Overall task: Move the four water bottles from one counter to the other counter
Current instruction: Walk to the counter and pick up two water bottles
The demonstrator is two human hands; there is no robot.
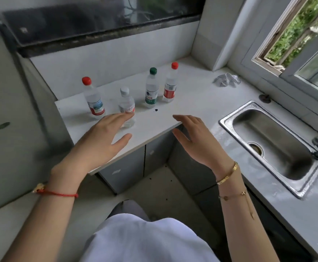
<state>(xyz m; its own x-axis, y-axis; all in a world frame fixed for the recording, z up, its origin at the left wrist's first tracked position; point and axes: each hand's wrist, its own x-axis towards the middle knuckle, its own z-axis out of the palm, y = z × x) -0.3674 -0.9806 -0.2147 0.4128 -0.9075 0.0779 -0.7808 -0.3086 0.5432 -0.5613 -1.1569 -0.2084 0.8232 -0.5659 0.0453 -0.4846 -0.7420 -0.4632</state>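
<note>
Four water bottles (151,89) upright on white counter (192,103), 11–12 o'clock. Left hand (101,140) fingers straight, empty, at white-cap bottle (126,104) (contact unclear). Right hand (194,140) relaxed, empty. Best: wrap the body, lift vertical, carry to sink counter (286,205), 3 o'clock.

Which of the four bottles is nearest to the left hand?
The short white-capped bottle, second from left, just beyond the left hand. The others are taller, with red or green caps.
</note>
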